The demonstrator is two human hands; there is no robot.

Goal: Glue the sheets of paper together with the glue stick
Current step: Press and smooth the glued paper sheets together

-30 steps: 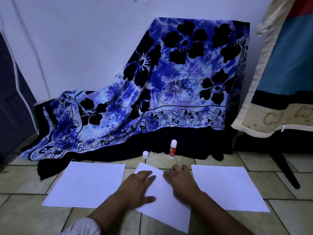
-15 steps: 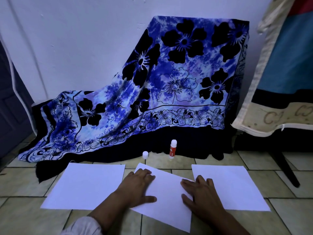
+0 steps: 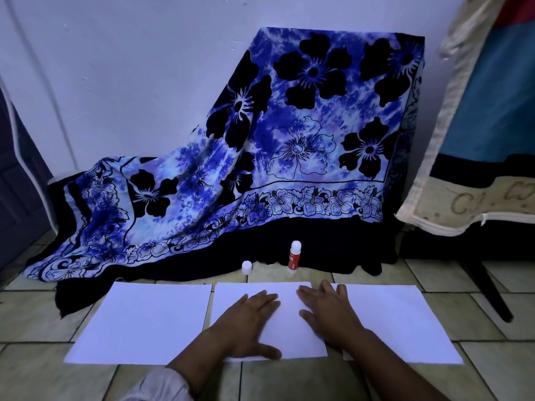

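From the head camera, the middle white paper sheet (image 3: 286, 322) has changed most: a second ago it lay skewed with one corner pointing toward the wall, and now it sits squared up, its edges parallel to the two sheets beside it. The left hand (image 3: 246, 322) has stayed on the sheet's left half, while the right hand (image 3: 327, 314), which half a second ago straddled the middle sheet's right edge lower down, now rests across that right edge nearer the top. Both hands lie flat, palms down, fingers spread and holding nothing.

The left white paper sheet (image 3: 144, 322) and the right white paper sheet (image 3: 396, 322) are in the same places as before, flat on the floor with only a narrow gap between each and the middle sheet. All three are smooth, matte rectangles without creases.

The floor of glazed beige square tiles (image 3: 34, 314) shows dark grout lines and a faint sheen. Beyond the sheets, the white-and-red cylindrical glue stick (image 3: 293, 257) stands upright, uncapped, its rounded white tip showing. Its small white plastic cap (image 3: 247, 267) stands apart to the left. Both are unmoved.

Behind them hangs a soft blue and black cloth printed with large flowers (image 3: 289, 140), draped in loose folds against the white plastered wall (image 3: 130, 68). A pale rolled sleeve cuff (image 3: 162, 386) covers the left forearm.
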